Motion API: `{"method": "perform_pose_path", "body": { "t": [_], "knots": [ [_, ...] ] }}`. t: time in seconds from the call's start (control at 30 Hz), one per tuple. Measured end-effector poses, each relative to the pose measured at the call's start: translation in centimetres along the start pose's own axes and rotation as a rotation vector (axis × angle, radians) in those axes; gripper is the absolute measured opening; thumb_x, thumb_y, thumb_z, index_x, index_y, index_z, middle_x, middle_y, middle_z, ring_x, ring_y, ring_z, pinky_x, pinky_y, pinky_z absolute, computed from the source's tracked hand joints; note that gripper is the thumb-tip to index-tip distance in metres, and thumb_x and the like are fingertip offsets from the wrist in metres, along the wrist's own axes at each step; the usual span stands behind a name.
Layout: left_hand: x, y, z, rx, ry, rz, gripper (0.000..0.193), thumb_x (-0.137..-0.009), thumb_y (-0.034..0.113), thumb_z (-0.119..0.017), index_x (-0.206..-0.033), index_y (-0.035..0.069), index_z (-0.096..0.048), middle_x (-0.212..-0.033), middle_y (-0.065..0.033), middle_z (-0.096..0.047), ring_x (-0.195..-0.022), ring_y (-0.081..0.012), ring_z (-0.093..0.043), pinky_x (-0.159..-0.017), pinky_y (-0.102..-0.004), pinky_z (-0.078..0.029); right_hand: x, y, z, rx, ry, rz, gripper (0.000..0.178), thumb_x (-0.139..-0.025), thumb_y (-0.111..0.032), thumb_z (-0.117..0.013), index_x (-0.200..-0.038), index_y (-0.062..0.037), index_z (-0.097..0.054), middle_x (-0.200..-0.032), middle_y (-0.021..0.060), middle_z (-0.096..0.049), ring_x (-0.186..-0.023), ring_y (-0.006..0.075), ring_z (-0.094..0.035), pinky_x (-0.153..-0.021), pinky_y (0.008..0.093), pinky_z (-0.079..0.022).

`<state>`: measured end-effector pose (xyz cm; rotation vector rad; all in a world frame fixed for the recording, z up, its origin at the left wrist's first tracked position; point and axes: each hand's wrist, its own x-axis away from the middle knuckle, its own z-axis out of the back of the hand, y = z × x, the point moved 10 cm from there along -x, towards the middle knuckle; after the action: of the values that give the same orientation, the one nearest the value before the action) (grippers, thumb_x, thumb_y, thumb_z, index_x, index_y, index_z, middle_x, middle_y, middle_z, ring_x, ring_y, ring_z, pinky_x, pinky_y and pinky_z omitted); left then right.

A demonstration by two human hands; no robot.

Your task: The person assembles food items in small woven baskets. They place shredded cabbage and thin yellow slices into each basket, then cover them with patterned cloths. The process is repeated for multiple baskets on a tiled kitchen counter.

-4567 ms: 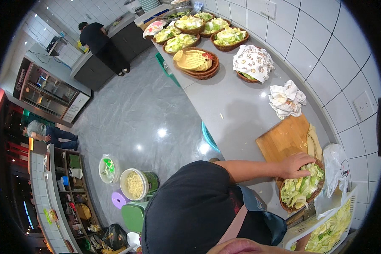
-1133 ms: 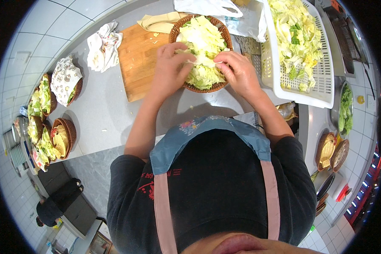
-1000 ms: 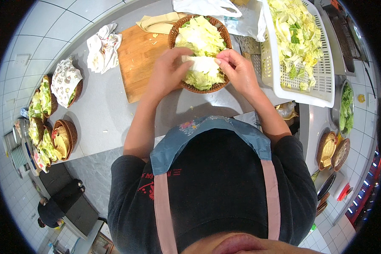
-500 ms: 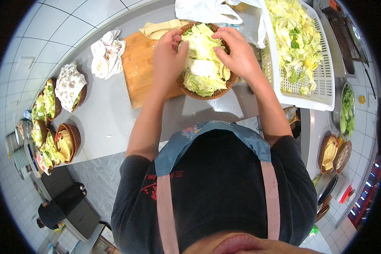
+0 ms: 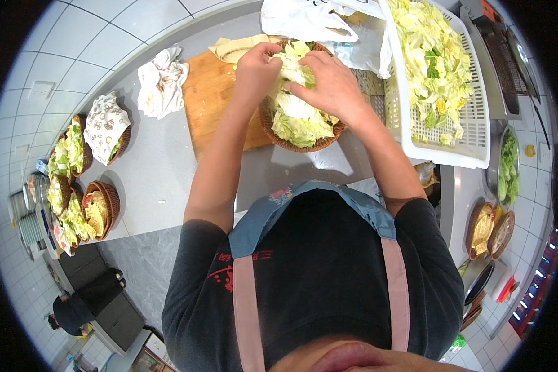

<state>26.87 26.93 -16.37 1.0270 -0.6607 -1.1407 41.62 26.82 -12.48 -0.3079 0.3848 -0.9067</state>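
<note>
A round brown wicker basket [image 5: 299, 147] heaped with pale green and white cabbage leaves [image 5: 301, 124] stands in front of me, overlapping the right side of a wooden cutting board [image 5: 211, 93]. At the basket's far left rim my left hand [image 5: 257, 69] has its fingers curled closed on the edge of a cabbage leaf. My right hand [image 5: 333, 85] lies over the right side of the heap, thumb and fingers apart, touching the leaves. Its palm side is hidden.
A white plastic crate [image 5: 415, 147] of torn cabbage stands at right, beside white plastic bags [image 5: 304, 18]. Folded beige cloth [image 5: 235, 48] lies behind the board, a crumpled white cloth [image 5: 161, 84] left of it. Filled baskets [image 5: 74, 149] and a cloth-covered basket [image 5: 107, 127] line the left. Another person [image 5: 74, 310] is at far lower left.
My right hand has moved left and inward across the leaves, its thumb now nearer the middle of the heap. My left hand has shifted slightly right, its fingers curling at the leaves.
</note>
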Motion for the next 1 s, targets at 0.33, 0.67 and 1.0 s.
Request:
{"method": "perform_pose_path", "body": {
  "t": [0.33,0.67,1.0],
  "knots": [
    [0.2,-1.3,-0.1,0.221,0.007,0.143,0.024,-0.082,0.018,-0.065,-0.1,0.002,-0.063,-0.073,-0.0025,-0.063,-0.065,-0.0092,-0.056,-0.061,-0.0251,-0.047,-1.5,-1.3,-0.9,0.255,0.017,-0.014,0.024,-0.079,-0.023,-0.06,-0.089,-0.0012,-0.061,-0.091,0.0145,-0.062,-0.079,0.0334,-0.063,-0.072,0.0421,-0.051],
    [1.8,-2.2,1.1,0.446,0.125,0.169,0.036,-0.091,0.029,-0.059,-0.113,0.001,-0.059,-0.097,-0.0064,-0.063,-0.087,-0.0119,-0.055,-0.079,-0.0269,-0.045,-0.8,0.5,1.8,-0.374,-0.006,-0.226,0.033,-0.081,-0.024,-0.052,-0.096,0.0039,-0.062,-0.098,0.0212,-0.064,-0.082,0.0371,-0.062,-0.074,0.0412,-0.05],
    [2.3,3.0,-1.4,-0.175,0.115,-0.488,0.032,-0.081,0.024,-0.069,-0.106,0.004,-0.063,-0.107,-0.0148,-0.063,-0.105,-0.0322,-0.054,-0.093,-0.0392,-0.04,0.0,0.3,2.3,0.043,0.16,-0.063,0.04,-0.085,-0.034,-0.059,-0.107,-0.0013,-0.063,-0.113,0.0174,-0.058,-0.102,0.0367,-0.054,-0.086,0.043,-0.044]
  ]
}}
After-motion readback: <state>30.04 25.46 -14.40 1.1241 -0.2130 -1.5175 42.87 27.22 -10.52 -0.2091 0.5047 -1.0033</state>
